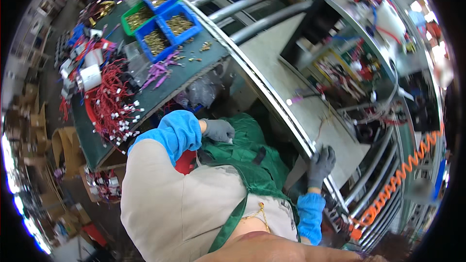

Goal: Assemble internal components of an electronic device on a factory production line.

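My left hand (pixel 219 130), in a grey glove and blue sleeve cover, is closed over the green apron (pixel 247 138) on my lap. A small white bit shows at its fingertips; what it is cannot be made out. My right hand (pixel 321 163), also gloved in grey, rests at the metal edge of the pale work surface (pixel 274 43). Its fingers are bent and slightly apart, with nothing plainly held. A thin brownish wire (pixel 320 127) lies just beyond them. Farther up the surface is a purple piece with a white end (pixel 293 101).
On the left, a dark green bench (pixel 194 70) carries blue bins (pixel 154 58) and a green bin (pixel 127 25) of brass-coloured parts, purple pieces (pixel 158 73) and red wire bundles (pixel 109 99). Metal rollers (pixel 252 24) run past. An orange coiled hose (pixel 398 177) hangs at right, below a loaded shelf.
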Tool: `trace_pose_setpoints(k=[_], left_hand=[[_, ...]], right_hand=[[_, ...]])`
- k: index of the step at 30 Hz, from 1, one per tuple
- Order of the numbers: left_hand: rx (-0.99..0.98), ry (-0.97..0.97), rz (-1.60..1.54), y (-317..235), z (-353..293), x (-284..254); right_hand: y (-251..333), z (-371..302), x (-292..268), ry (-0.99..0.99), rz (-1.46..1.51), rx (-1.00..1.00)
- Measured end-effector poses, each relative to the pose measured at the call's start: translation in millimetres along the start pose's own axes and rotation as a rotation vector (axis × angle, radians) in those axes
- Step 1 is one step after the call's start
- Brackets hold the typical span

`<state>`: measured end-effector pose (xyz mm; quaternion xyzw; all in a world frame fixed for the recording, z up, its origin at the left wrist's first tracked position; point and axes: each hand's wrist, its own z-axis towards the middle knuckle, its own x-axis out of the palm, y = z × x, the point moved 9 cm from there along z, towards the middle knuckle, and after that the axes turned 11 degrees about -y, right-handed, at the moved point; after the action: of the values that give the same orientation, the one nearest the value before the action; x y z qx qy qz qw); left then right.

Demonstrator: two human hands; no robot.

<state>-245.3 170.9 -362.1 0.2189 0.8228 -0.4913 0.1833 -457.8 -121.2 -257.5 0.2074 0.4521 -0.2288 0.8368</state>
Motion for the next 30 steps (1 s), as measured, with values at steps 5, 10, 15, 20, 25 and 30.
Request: trace_pose_setpoints(k=[5,10,15,20,25,30], left_hand=[[0.079,-0.798,0.022,16,-68,-143],[-0.302,-1.897,0.305,90,-247,-336],[-0.941,-1.465,0.307,220,-289,-417],[-1.128,-0.993,0.280,284,-250,-442],[-1.177,-1.058,0.276,291,-245,-439],[-1.063,-1.079,0.318,297,-245,-439]], right_hand=[[6,3,0,0.014,-0.052,-0.037],[7,4,6,-0.005,-0.101,-0.043],[10,9,10,0.062,-0.106,0.081],[7,11,22,0.036,-0.123,0.151],[1,12,22,-0.016,-0.236,0.234],[1,16,24,0.013,-0.223,0.301]])
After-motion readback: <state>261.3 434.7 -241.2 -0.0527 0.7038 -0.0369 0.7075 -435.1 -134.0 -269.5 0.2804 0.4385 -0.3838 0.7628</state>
